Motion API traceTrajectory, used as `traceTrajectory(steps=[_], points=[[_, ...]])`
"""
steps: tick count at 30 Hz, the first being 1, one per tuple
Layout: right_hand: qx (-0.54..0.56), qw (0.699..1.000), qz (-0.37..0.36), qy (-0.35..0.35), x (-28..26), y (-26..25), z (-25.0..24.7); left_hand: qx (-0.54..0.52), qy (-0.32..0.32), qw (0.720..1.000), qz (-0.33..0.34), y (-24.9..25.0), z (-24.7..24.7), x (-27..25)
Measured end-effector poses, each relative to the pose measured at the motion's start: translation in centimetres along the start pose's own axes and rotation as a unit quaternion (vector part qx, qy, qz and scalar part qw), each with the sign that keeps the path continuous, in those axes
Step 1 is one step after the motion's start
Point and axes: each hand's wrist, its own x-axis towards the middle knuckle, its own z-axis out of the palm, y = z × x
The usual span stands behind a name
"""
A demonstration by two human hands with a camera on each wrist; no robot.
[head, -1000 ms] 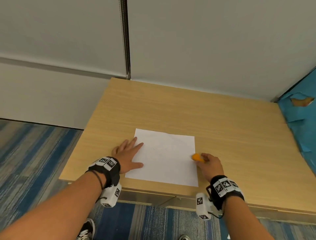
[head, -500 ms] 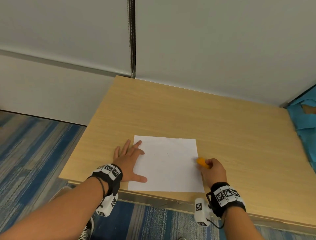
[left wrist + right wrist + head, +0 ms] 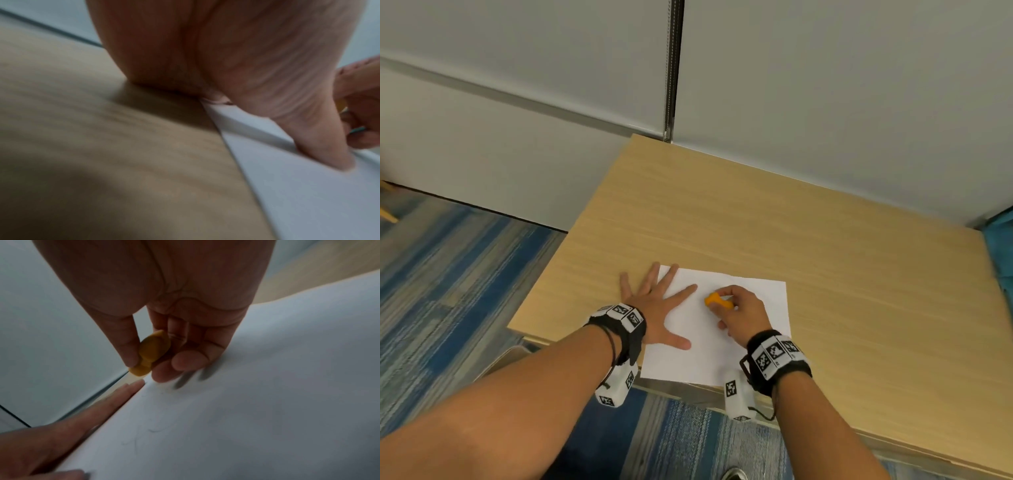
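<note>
Your left hand (image 3: 654, 308) lies flat and wide on the left edge of the flat white paper sheet (image 3: 705, 346) to stop it sliding, while your right hand (image 3: 743, 310) pinches the small orange eraser (image 3: 717, 301) over its middle.

The sheet of paper (image 3: 750, 346) lies on the tabletop (image 3: 808, 233), and its near edge reaches the near edge of the tabletop. The left hand (image 3: 654, 310) rests flat on the left side of the sheet: the thumb and forefinger are on the sheet, the other fingers (image 3: 626, 286) partly on the tabletop beside it. The right hand (image 3: 744, 308) is over the far middle of the sheet and holds a small block (image 3: 717, 301), just right of the left forefinger. Behind the sheet, the tabletop goes up to the wall (image 3: 825, 102). Left of the sheet, past the tabletop's edge, is the floor (image 3: 465, 291).
</note>
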Motion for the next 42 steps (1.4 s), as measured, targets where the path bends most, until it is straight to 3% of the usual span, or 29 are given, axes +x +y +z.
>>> traceTrajectory(steps=[7,13,18,19,23,24,28,29,33,35,38,39,42], points=[[-0.113,0.991,-0.021,0.070,1.0,-1.1,2.3,-0.013,-0.010,1.000,-0.009,0.0,-0.2,0.2],[-0.206,0.968,-0.105,-0.093,0.3,-1.5,2.8,-0.018,-0.014,1.000,-0.012,0.0,0.0,0.3],[-0.153,0.984,-0.062,0.060,2.5,-1.9,1.4,-0.015,-0.019,1.000,-0.019,0.2,-0.3,0.4],[-0.154,0.984,-0.058,0.062,2.4,-1.9,1.6,-0.015,-0.018,1.000,-0.020,0.2,-0.3,0.3],[-0.190,0.969,-0.085,-0.132,0.6,-1.5,2.7,-0.016,-0.018,1.000,-0.019,0.2,-0.4,0.1],[-0.187,0.969,-0.086,-0.139,0.8,-1.5,2.4,-0.016,-0.019,1.000,-0.018,0.2,-0.4,0.1],[-0.122,0.990,-0.041,0.049,2.6,-1.7,0.5,-0.015,-0.024,0.999,-0.020,0.3,-0.6,0.0],[-0.125,0.990,-0.048,0.054,2.6,-1.7,0.7,-0.016,-0.023,0.999,-0.020,0.3,-0.5,0.0],[-0.217,0.958,-0.101,-0.157,0.8,-1.7,2.9,-0.016,-0.014,1.000,-0.016,0.1,-0.4,0.0],[-0.211,0.966,-0.098,-0.114,1.7,-1.8,2.2,-0.019,-0.015,1.000,-0.015,0.1,-0.4,0.1],[-0.133,0.988,-0.053,0.051,2.8,-1.8,0.9,-0.019,-0.018,1.000,-0.017,0.3,-0.4,0.1],[-0.135,0.988,-0.057,0.043,2.7,-1.8,1.0,-0.021,-0.018,0.999,-0.016,0.3,-0.4,0.1],[-0.218,0.961,-0.097,-0.141,1.3,-2.1,2.4,-0.019,-0.014,1.000,-0.015,0.1,-0.2,0.0]])
